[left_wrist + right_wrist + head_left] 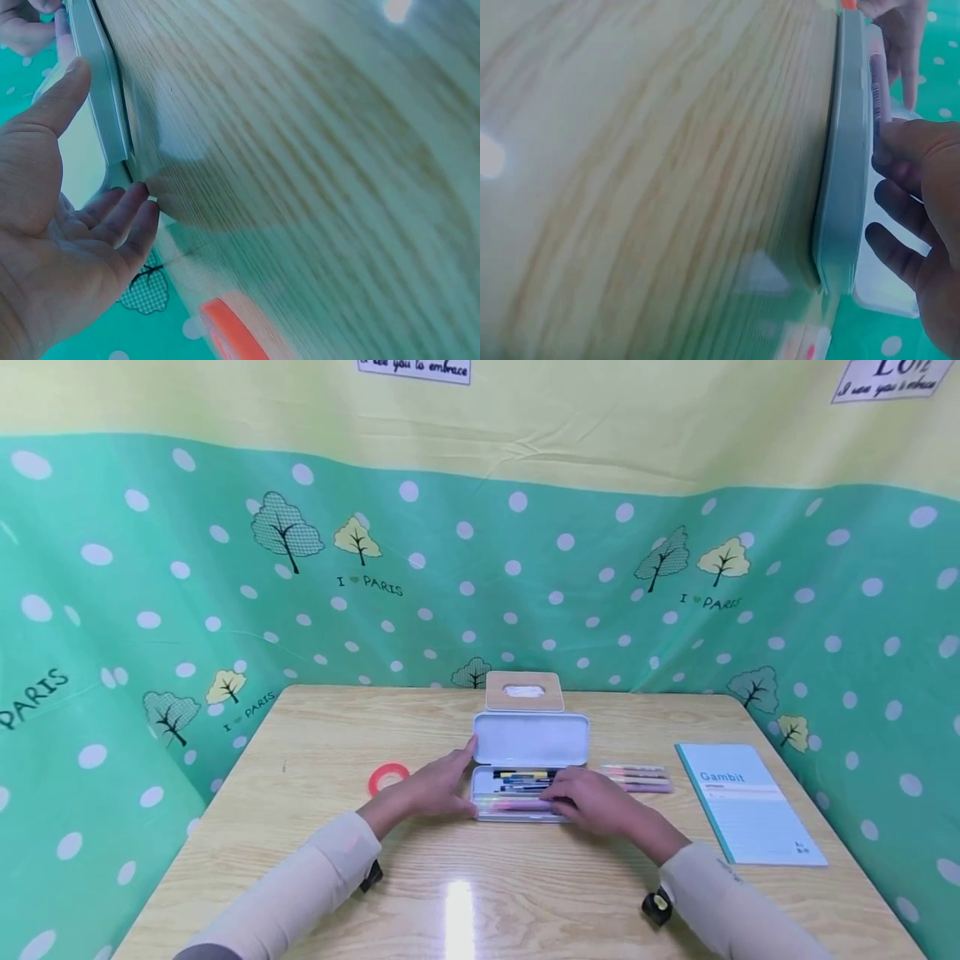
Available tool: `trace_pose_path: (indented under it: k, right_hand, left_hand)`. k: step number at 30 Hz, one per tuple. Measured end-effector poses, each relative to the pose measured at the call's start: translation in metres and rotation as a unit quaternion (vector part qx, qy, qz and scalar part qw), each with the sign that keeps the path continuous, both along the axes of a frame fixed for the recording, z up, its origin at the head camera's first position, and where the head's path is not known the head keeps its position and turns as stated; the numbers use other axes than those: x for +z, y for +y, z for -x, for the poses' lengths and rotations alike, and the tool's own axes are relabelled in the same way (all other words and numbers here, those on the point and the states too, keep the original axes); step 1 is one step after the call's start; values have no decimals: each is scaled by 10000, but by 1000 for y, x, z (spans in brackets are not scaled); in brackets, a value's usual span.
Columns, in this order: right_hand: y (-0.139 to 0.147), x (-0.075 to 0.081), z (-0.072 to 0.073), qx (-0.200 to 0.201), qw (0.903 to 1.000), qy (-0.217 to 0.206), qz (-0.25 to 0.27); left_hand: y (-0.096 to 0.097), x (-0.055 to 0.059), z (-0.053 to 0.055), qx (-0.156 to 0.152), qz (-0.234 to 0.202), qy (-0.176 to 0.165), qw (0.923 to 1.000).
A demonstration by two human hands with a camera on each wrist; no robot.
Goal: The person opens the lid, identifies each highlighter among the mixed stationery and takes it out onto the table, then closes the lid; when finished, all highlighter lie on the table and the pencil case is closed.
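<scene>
A white metal pencil case [531, 739] lies with its lid swung back on the table, several pens and pencils [517, 783] inside. My left hand [435, 787] is at the case's left end, thumb near the front corner and fingers stretched toward the lid. In the left wrist view its fingers look loosely extended beside the case wall [109, 90]. My right hand [592, 800] reaches over the right half of the case, hiding that end. Between thumb and index finger it pinches a pink pen [878, 82], which lies along the front side of the case.
Right of the case lie several pastel pens [645, 779] in a row, then a light blue notebook [750, 806]. A red tape roll [388, 778] is behind my left wrist. A tissue box [523, 692] stands behind the lid, near the polka-dot curtain [510, 585].
</scene>
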State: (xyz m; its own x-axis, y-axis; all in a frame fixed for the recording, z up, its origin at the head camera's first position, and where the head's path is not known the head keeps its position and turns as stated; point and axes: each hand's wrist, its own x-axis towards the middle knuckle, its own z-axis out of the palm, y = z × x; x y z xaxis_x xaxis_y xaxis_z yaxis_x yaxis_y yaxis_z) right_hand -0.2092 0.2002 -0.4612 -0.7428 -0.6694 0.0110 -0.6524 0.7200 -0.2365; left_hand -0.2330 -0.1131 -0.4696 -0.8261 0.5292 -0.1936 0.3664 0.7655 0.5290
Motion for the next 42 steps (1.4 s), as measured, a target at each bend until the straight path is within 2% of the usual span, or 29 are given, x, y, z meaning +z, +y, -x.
trace_pose_path:
  k: [18, 24, 35, 42]
  right_hand:
    - [53, 20, -3, -869, 9957, 189, 272]
    - [76, 15, -3, -1054, 9934, 369, 257]
    - [109, 10, -7, -1242, 9895, 645, 362]
    - [124, 5, -8, -1373, 9879, 716, 134]
  left_hand:
    - [-1, 0, 1, -83, 4, 163, 9998]
    - [-2, -2, 2, -71, 1, 105, 9999]
    - [-3, -2, 2, -113, 22, 196, 9997]
    - [-1, 0, 1, -103, 39, 169, 9998]
